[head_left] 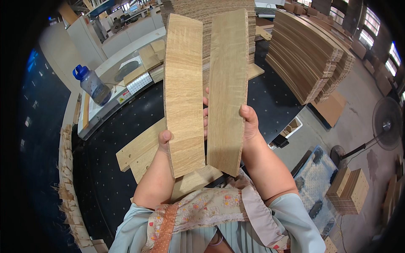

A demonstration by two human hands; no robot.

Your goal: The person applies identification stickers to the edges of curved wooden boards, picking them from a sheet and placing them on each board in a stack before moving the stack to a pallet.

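A long wood-grain board stands nearly upright in my left hand, its thumb on the left edge and fingertips showing past the right edge. My right hand grips a second wood-grain board, thumb over its right edge, most of its fingers hidden behind. The two boards are side by side with a narrow gap between them, broad faces toward me. Below and behind them, several loose boards lie on a black table dotted with small pale spots.
Tall stacks of boards stand behind, one at the back and one at the right. A blue-capped water bottle rests on a machine ledge at left. At right are a floor fan, a worn blue mat and stacked boards.
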